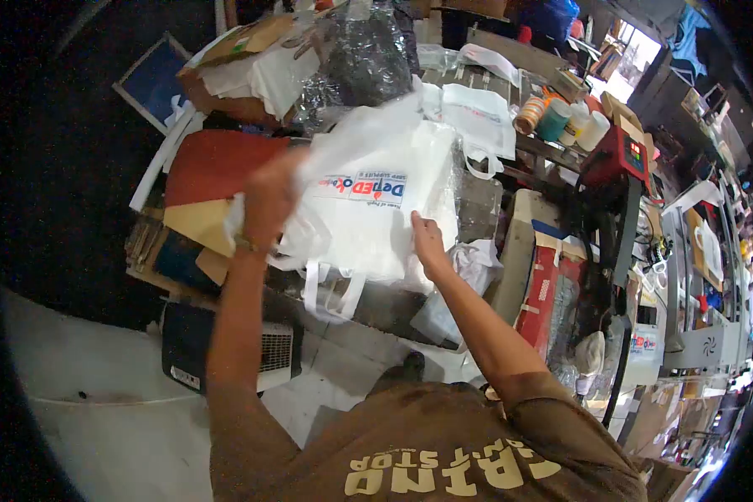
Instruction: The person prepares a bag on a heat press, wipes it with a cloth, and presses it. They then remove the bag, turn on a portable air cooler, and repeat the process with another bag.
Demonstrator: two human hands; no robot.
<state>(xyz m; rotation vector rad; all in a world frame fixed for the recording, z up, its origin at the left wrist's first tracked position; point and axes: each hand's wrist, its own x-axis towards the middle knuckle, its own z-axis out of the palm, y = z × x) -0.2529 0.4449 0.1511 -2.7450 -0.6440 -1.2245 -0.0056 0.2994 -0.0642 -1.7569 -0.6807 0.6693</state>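
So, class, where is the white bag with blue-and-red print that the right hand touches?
In the head view, the bag lies just above centre, between the left hand and right hand, with a dark plastic-wrapped bundle beyond it.

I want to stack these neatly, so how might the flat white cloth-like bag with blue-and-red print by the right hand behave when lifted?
The flat white cloth-like bag will probably flop, as the white loop handles at its near edge look slack. It's likely light for its size, since it looks thin. Lying flat, it seems unlikely to roll.
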